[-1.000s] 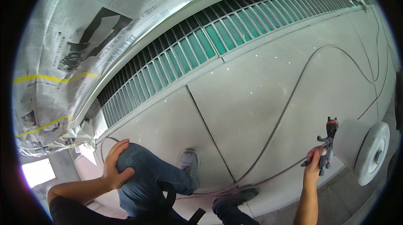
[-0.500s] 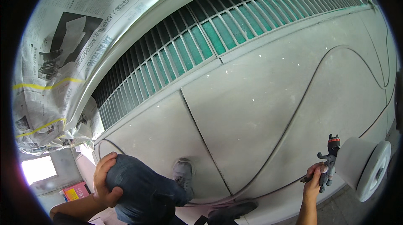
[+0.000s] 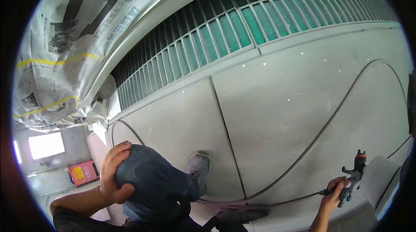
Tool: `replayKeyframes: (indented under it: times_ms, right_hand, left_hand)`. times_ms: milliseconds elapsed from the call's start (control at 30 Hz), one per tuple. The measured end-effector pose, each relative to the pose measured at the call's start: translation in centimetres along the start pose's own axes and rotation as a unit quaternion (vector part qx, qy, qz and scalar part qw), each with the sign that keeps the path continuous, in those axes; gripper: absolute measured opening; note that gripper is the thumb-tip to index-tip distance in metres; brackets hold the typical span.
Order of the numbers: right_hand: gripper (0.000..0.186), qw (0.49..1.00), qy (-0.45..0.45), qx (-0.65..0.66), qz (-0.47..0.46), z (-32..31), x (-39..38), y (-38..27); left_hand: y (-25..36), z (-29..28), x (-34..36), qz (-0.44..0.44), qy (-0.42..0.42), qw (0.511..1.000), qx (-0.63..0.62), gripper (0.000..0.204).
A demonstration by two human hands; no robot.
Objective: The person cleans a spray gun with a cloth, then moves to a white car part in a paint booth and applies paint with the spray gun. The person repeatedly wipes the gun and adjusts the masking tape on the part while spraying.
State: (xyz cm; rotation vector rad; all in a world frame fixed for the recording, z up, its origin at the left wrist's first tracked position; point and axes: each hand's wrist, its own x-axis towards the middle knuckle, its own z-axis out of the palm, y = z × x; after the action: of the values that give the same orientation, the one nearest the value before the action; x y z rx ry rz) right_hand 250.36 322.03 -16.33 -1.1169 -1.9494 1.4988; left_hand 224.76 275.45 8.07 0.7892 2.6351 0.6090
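Note:
My left hand (image 3: 113, 178) rests on my bent knee (image 3: 149, 175) in dark jeans, thumb and fingers spread over it. At the lower right, my right hand (image 3: 333, 193) is closed round the handle of a dark spray gun (image 3: 356, 172) with a red ring near its nozzle end. A whitish paint cup (image 3: 378, 175) sits on the gun, its wide lidded end partly cut off by the picture's rim. An air hose (image 3: 299, 199) runs left from the gun's handle along the floor. The trigger fingers are partly hidden.
Newspaper masking (image 3: 47, 85) with yellow tape covers a curved pale body panel at the upper left. A metal floor grating (image 3: 203, 50) over green matting runs below it. The hose loops across grey floor plates (image 3: 277, 115). A pink box (image 3: 84, 173) stands at the left.
The view has shifted, so the grating and floor appear farther right. My right hand and the spray gun sit slightly right and lower. My left hand stays on the knee.

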Motion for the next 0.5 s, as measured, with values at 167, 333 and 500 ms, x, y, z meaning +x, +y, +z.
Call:
replayKeyframes:
  times_ms: [167, 333, 500]
  right_hand:
    - [0.027, 1.0, -0.016, 0.006, -0.014, 0.2, -0.2, 0.4]
    - [0.029, 0.999, -0.006, -0.028, -0.019, 0.7, -0.5, -0.5]
    - [0.033, 0.998, 0.012, -0.021, -0.05, 1.0, -0.5, -0.9]
  left_hand:
    - [-0.1, 0.0, -0.5, -0.003, 0.007, 1.0, -0.007, 0.071]
    - [-0.8, -0.3, -1.5, 0.011, 0.011, 1.0, 0.005, 0.072]
    - [-1.3, -0.2, -1.6, 0.017, 0.014, 1.0, -0.003, 0.072]
